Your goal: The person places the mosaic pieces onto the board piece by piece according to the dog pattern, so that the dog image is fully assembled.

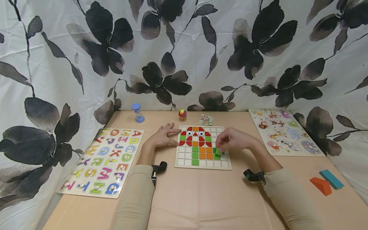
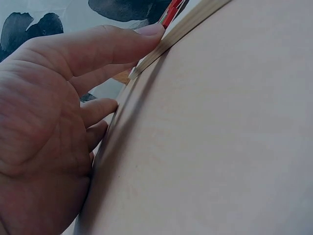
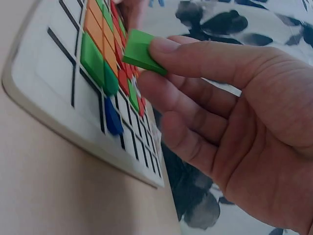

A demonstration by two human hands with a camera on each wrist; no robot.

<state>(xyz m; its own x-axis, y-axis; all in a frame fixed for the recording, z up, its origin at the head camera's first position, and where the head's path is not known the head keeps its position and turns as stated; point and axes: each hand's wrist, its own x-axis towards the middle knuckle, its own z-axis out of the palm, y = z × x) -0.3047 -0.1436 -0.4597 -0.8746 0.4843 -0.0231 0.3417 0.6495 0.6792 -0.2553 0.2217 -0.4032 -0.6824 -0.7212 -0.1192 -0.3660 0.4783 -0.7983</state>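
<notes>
A white grid board (image 1: 203, 167) lies on the table between the hands, with red, orange and green tiles laid in a figure with two eyes. My right hand (image 1: 234, 139) pinches a green square tile (image 3: 141, 49) between thumb and fingers, just over the board's right part. Below it, another green tile (image 3: 93, 58) lies in a cell beside the orange tiles (image 1: 202, 152). At the upper left of the board, my left hand (image 1: 164, 137) spreads its fingers, and in the left wrist view its thumb (image 2: 122, 44) touches the board's edge.
An alphabet puzzle (image 1: 100, 166) stands left, an animal puzzle (image 1: 287, 134) right. Behind the board are a blue sand timer (image 1: 138, 113), a small toy figure (image 1: 182, 115) and a picture card (image 1: 206, 119). A blue block (image 1: 331, 179) and an orange block (image 1: 321, 186) lie front right.
</notes>
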